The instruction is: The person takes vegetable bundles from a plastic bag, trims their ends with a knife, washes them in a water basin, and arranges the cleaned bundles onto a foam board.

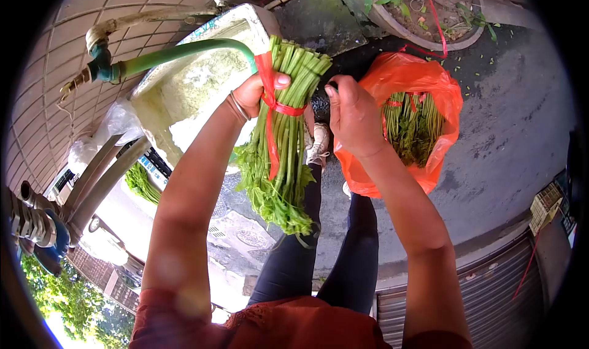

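Observation:
My left hand is closed around a bundle of green leafy-stemmed vegetables, its cut ends up and its leaves hanging down. A red tie circles the stalks, and its loose ends run up and down the side of the bundle. To the right of the bundle and apart from it, my right hand is closed with thumb and forefinger pinched. What the pinch holds, if anything, is too small to make out. Just beyond that hand stands an open orange-red plastic bag with similar tied greens inside.
A worn stone sink stands at the left, with a green hose running from a tap over it. A round planter sits at the back right. More greens lie at the left. A slatted metal shutter is behind me.

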